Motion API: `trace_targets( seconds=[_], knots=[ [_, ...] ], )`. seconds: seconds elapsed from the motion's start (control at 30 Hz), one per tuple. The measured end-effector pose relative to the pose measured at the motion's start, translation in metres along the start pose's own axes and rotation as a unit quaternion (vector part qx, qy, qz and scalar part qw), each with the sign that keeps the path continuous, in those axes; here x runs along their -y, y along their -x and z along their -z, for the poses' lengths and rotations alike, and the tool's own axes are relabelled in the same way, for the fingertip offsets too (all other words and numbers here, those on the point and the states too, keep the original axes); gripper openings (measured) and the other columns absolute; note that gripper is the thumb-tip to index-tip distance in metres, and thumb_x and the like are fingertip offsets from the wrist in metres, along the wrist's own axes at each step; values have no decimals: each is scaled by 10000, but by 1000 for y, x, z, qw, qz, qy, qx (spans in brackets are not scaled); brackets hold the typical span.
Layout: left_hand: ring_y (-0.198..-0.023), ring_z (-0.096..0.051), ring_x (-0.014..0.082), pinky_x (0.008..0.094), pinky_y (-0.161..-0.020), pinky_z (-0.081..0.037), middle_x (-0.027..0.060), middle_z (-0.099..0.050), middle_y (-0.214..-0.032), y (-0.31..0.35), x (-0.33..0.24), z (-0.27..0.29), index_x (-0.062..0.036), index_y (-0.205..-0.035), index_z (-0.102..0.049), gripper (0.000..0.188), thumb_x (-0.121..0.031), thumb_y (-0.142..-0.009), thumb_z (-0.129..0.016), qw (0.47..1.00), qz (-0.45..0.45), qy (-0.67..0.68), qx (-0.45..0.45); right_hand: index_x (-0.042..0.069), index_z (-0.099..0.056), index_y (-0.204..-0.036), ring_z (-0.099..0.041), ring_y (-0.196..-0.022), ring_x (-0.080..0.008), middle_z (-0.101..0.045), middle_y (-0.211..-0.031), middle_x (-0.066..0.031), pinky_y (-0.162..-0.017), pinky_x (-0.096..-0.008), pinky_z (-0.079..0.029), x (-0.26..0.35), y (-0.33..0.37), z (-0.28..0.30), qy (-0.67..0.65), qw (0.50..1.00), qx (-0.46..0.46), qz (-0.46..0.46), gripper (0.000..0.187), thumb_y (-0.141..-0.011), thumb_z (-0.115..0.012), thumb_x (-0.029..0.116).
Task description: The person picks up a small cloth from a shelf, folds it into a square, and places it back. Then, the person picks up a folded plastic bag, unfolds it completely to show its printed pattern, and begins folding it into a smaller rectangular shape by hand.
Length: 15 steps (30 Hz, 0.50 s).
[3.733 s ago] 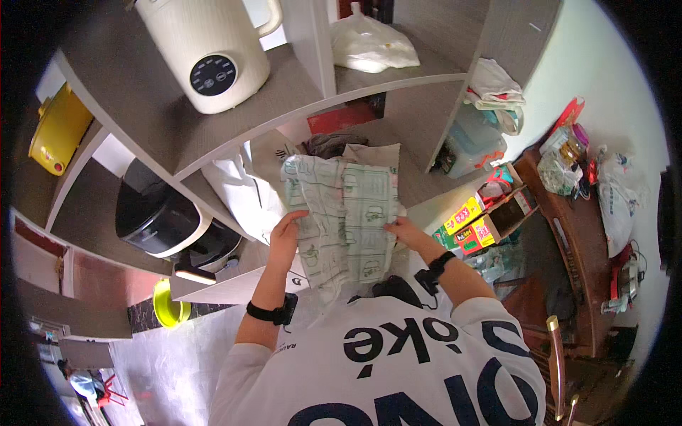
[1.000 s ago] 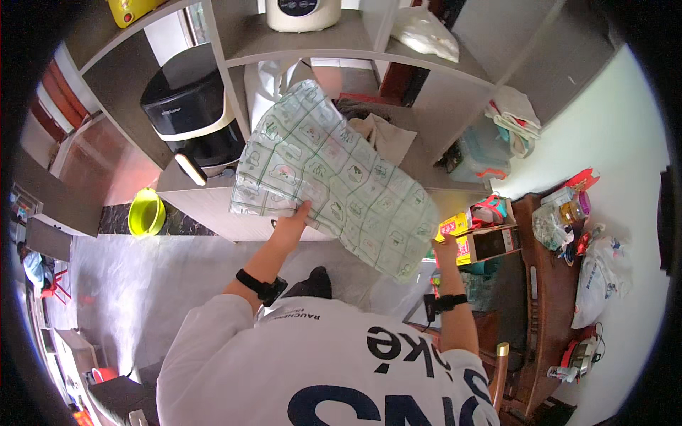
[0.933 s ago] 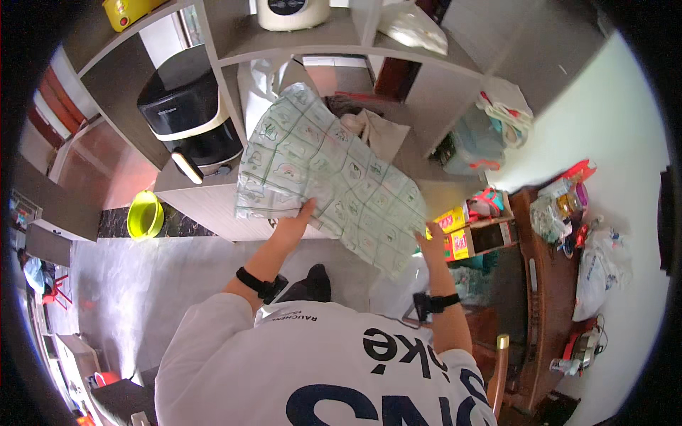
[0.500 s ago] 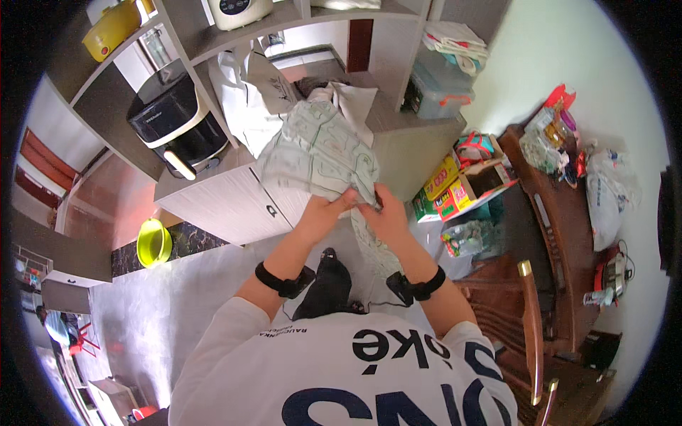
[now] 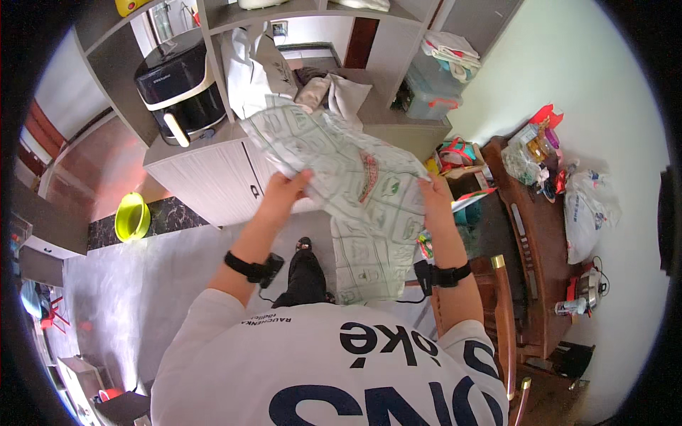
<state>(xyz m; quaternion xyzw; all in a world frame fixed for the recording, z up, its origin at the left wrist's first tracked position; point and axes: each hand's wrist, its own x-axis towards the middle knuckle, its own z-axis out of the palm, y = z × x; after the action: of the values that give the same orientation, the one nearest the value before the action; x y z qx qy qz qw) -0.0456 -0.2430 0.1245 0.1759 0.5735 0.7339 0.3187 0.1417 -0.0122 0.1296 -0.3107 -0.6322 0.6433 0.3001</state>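
A low grey cabinet [image 5: 213,170] stands in front of the person, with a black air fryer [image 5: 181,89] on its left end and a heap of pale cloths [image 5: 334,92] toward its right end, under the shelf unit [image 5: 213,28]. Nothing carries the thing in hand: a large, thin sheet of pale green patterned cloth [image 5: 341,177] hangs in the air between the person and the cabinet's front edge, above the grey floor [image 5: 121,270].

The sheet's long axis runs slantwise, from its upper left corner near the cabinet top down to the right, and a folded flap drops from the middle toward the person's knees. The left hand [image 5: 284,192] is closed on the lower left edge; the right hand [image 5: 435,195] pinches the right edge. The hands are set well apart at about the same height, so the cloth is stretched across between them, and neither hand is clearly nearer to it.
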Motion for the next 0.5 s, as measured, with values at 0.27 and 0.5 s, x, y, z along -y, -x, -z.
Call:
trace_targets(
  seconds=[0.27,0.5],
  knots=[
    [-832,-566,135,263,-703,-476,46,-571,-942,0,-31,94,-24,-1080,-463,336,-198,-809,-563,999,-19,-22,-38,24,-525,-908,-512,-649,-77,-552,-792,-11,-568,-216,-416,21,-30,133,147,981,-104,75,153,-829,-499,153],
    [-851,-551,106,237,-709,-458,40,-559,-965,5,-60,110,-17,-1084,-459,275,-176,-861,-471,999,-41,-1,-23,24,-569,-921,-512,-638,-60,-568,-742,12,-561,-200,-397,93,-7,142,214,969,-106,63,187,-838,-513,182]
  ],
)
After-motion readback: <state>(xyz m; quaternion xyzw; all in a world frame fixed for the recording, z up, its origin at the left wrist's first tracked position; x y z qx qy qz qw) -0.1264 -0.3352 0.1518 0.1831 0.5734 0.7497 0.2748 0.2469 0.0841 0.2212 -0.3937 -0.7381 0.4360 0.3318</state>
